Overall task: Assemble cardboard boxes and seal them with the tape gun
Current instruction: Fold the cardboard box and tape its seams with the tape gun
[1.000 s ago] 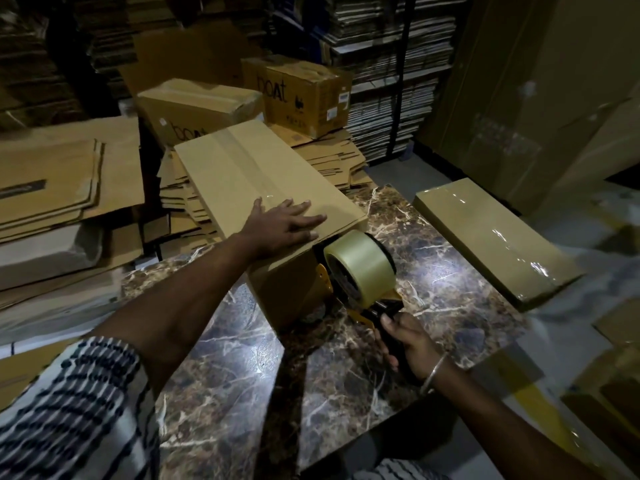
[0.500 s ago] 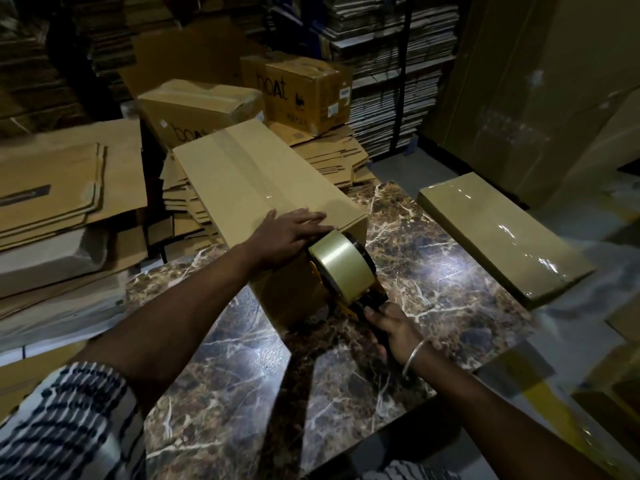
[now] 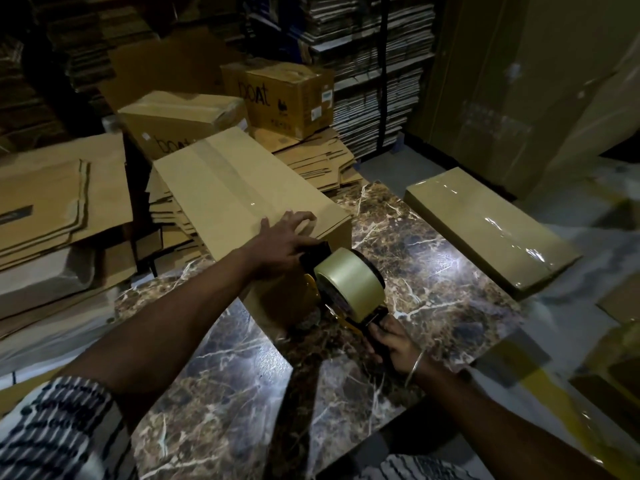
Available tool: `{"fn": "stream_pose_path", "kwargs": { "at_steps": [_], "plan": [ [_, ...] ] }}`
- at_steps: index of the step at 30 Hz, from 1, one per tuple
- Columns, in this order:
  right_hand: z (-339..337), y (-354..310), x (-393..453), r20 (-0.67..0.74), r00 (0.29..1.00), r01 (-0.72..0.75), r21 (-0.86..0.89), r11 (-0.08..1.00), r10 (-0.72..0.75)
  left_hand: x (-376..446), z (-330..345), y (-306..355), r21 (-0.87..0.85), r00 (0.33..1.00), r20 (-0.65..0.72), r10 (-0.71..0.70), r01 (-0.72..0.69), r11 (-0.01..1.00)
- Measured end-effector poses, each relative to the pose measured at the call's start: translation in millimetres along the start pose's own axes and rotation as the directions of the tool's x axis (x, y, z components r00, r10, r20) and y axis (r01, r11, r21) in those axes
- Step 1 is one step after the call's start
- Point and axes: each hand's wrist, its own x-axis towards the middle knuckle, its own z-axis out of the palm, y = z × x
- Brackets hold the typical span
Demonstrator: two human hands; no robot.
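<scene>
Now, from the head view, the cardboard box (image 3: 242,199) lies on the marble surface (image 3: 433,265). On its near end rests the left hand (image 3: 280,242), fingers (image 3: 304,216) spread flat, while the right hand (image 3: 393,344) has its fingers clamped round the handle of the tape gun (image 3: 346,289), which touches the near end of the box.
</scene>
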Motion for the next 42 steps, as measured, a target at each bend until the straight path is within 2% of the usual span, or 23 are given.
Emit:
{"fn": "stream_pose_path", "kwargs": {
  "at_steps": [5, 12, 17, 20, 21, 22, 24, 26, 28, 32, 37, 42],
  "plan": [
    [1, 2, -3, -0.023, 0.999, 0.03, -0.057, 0.998, -0.032, 8, 0, 4, 0.016, 0.999, 0.037, 0.037, -0.038, 0.999],
    [2, -3, 1, -0.011, 1.0, -0.011, -0.088, 0.996, 0.01, 8, 0, 9, -0.02, 0.997, 0.032, 0.068, -0.068, 0.998],
    [3, -1, 5, -0.123, 0.989, -0.096, -0.095, 0.991, 0.084, 7, 1, 8, -0.045, 0.997, 0.037, 0.072, -0.07, 0.997],
    [10, -12, -1, -0.182, 0.978, -0.145, -0.229, 0.963, 0.104, 6, -1, 10, -0.057, 0.997, 0.023, 0.072, -0.071, 0.996],
    [11, -13, -1, -0.159, 0.982, -0.14, -0.259, 0.956, 0.1, 5, -2, 11, -0.059, 0.997, 0.018, 0.069, -0.068, 0.996],
    [7, -6, 3, -0.125, 0.99, -0.094, -0.224, 0.97, 0.067, 5, -2, 11, -0.057, 0.998, 0.015, 0.066, -0.065, 0.996],
    [5, 0, 8, -0.142, 0.99, -0.034, -0.091, 0.995, 0.02, 5, -3, 11, -0.039, 0.998, 0.013, 0.054, -0.054, 0.998],
    [6, -1, 9, -0.175, 0.981, -0.082, -0.011, 0.997, 0.079, 5, -2, 11, -0.008, 0.998, 0.018, 0.052, -0.052, 0.999],
    [6, 2, 6, -0.155, 0.987, -0.039, -0.052, 0.998, 0.03, 6, -2, 11, -0.008, 0.998, 0.018, 0.057, -0.057, 0.998],
    [-16, 14, 2, -0.19, 0.977, -0.069, 0.158, 0.985, 0.099, 4, -4, 12, -0.004, 0.996, -0.005, 0.089, -0.089, 0.996],
    [-32, 4, -3, -0.258, 0.962, -0.06, 0.121, 0.991, 0.09, 6, -7, 15, 0.024, 0.997, -0.017, 0.071, -0.071, 0.997],
    [-38, -6, 3, -0.311, 0.95, 0.025, 0.099, 0.995, 0.007, 25, -27, 27, 0.318, 0.992, 0.085, 0.098, -0.12, 0.94]
  ]
}}
